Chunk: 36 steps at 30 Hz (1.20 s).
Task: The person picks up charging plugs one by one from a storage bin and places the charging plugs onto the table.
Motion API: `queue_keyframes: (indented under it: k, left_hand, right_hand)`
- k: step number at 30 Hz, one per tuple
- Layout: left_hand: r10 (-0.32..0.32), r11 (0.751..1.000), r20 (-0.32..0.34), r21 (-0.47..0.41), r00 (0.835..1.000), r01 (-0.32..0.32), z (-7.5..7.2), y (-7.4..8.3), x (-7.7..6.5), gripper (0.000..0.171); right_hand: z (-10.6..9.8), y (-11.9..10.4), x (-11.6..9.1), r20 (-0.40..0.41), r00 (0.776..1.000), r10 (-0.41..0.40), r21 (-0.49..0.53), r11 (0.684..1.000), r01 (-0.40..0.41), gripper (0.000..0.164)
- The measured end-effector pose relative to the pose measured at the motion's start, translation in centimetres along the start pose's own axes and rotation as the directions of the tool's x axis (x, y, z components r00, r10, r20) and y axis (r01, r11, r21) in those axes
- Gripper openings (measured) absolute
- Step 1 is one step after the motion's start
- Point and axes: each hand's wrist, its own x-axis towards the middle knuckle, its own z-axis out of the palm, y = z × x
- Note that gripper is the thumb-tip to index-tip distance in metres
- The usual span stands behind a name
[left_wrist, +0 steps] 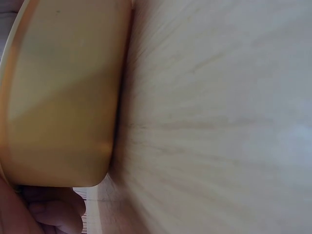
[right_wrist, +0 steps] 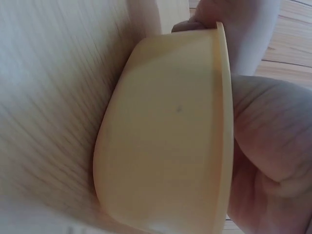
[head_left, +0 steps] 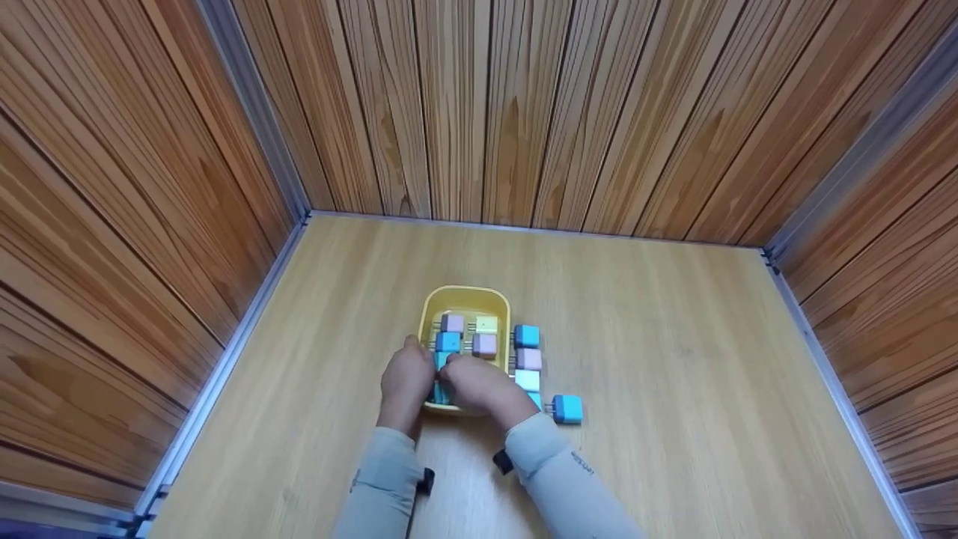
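Note:
A yellow plastic tub [head_left: 468, 293] stands on the wooden table with several plug-in charger blocks inside, among them a lilac charger [head_left: 452, 323], a pale yellow charger [head_left: 486, 324] and a blue charger [head_left: 448, 342]. My left hand [head_left: 407, 378] grips the tub's left wall, its fingers [left_wrist: 63, 209] curled against the outside. Over the near right rim reaches my right hand [head_left: 483, 383], bent, its fingertips down in the tub beside blue chargers at the near left. The right fingertips are partly hidden, so whether they pinch a charger does not show.
Along the tub's right side runs a row of chargers: a blue one [head_left: 527, 336], a lilac one [head_left: 528, 358], a white one [head_left: 528, 380] and another blue one partly covered by my right wrist. A separate blue charger [head_left: 569, 409] lies further right. Wood-panelled walls [head_left: 509, 112] enclose the table.

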Motion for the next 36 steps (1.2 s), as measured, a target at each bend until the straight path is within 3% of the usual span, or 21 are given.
queue_keyframes:
  k: [6,9,13,21,30,36]
  left_hand:
    - [0.082,0.995,-0.052,0.057,0.995,-0.079,0.1,-0.2,0.0,0.044]
    - [0.104,0.993,-0.058,0.065,0.993,-0.100,0.2,-0.2,-0.1,0.045]
    - [0.097,0.994,-0.054,0.054,0.994,-0.095,0.1,-0.2,-0.1,0.042]
    - [0.119,0.990,-0.081,0.086,0.990,-0.112,0.1,-0.2,0.1,0.038]
    - [0.064,0.997,-0.017,0.050,0.998,-0.063,0.1,-0.3,0.2,0.048]
    - [0.111,0.989,-0.058,0.103,0.992,-0.105,0.2,-0.3,0.2,0.045]
  right_hand:
    - [-0.4,0.2,-0.3,-0.014,0.999,-0.050,-0.024,0.998,0.050,0.019]
    - [-0.5,0.3,-0.5,-0.019,0.999,-0.033,0.020,0.999,0.033,0.021]
    - [-0.6,0.8,-0.8,-0.009,1.000,0.019,0.092,0.996,-0.019,0.028]
    - [-0.9,2.0,-1.0,-0.012,1.000,0.027,0.152,0.988,-0.025,0.036]
    - [-1.3,2.5,-2.0,-0.025,0.995,0.095,0.244,0.966,-0.086,0.040]
    - [-1.3,2.8,-2.7,-0.023,0.990,0.137,0.317,0.940,-0.123,0.044]
